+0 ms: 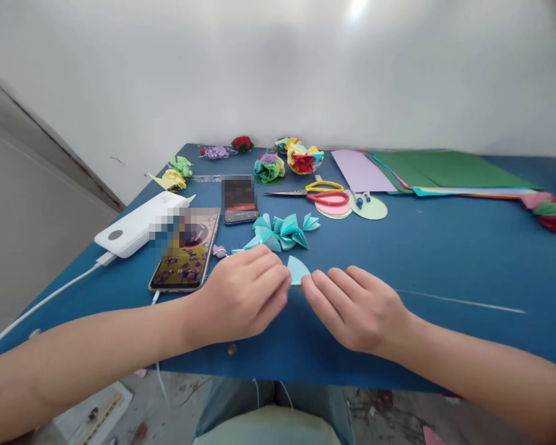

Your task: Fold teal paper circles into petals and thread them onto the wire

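Blue table (pixel 445 247) | both hands pinch paper wedge (pixel 297 269) | rounded edge points away

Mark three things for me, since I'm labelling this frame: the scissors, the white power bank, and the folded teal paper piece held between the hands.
scissors (pixel 327 198), head view, on the red handle loop.
white power bank (pixel 139 224), head view, top face.
folded teal paper piece (pixel 297 269), head view, its exposed curved part.

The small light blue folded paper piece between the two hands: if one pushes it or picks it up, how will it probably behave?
The folded paper piece looks thin, so it is probably very light and would slide easily on the blue table. Both hands, left hand and right hand, pinch it at its edges; it likely bends or creases under firm pressure. Flat, it should not roll.
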`<state>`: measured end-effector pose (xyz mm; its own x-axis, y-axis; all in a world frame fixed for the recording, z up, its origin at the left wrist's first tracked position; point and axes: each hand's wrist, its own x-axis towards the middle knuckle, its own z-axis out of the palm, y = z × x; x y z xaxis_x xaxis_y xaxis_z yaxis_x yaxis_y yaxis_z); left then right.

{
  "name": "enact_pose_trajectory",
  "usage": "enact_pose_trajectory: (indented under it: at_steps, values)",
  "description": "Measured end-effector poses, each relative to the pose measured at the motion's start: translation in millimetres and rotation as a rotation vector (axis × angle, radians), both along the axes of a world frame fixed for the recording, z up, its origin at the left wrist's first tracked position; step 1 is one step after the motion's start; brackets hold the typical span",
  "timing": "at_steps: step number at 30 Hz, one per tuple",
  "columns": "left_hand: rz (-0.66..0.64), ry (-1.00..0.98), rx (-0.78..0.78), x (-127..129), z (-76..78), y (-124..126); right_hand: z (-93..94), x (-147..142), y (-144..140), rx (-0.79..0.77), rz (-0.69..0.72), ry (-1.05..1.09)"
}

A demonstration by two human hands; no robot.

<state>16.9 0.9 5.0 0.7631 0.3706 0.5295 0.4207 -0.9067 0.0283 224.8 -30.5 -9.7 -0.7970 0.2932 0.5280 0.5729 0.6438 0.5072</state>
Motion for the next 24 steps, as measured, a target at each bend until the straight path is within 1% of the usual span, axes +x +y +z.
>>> enact_pose_trajectory:
  at_steps: [2,4,7,9,11,18,24]
  values:
    - [0.076,-0.064,-0.215,-0.2,3.7,1.4,0.3,0.7,0.5,0.008,0.005,0.01]
    - [0.117,-0.067,-0.4,-0.7,6.8,3.8,0.4,1.3,0.8,0.019,0.01,0.015]
    - [0.099,-0.043,-0.615,-0.3,8.2,6.8,0.2,2.2,0.9,0.031,0.026,0.006]
    - [0.08,-0.05,-0.695,0.9,7.4,7.3,-0.1,2.7,1.0,0.03,0.046,-0.009]
    - [0.078,-0.06,-0.722,2.2,6.2,7.1,-0.1,3.1,1.5,0.021,0.061,-0.03]
    - [0.055,-0.047,-0.703,2.8,2.8,8.3,0.1,5.0,3.2,-0.019,0.079,-0.132]
    - [0.06,-0.022,-0.746,4.4,-1.3,9.6,-1.4,7.9,3.4,-0.042,0.093,-0.2]
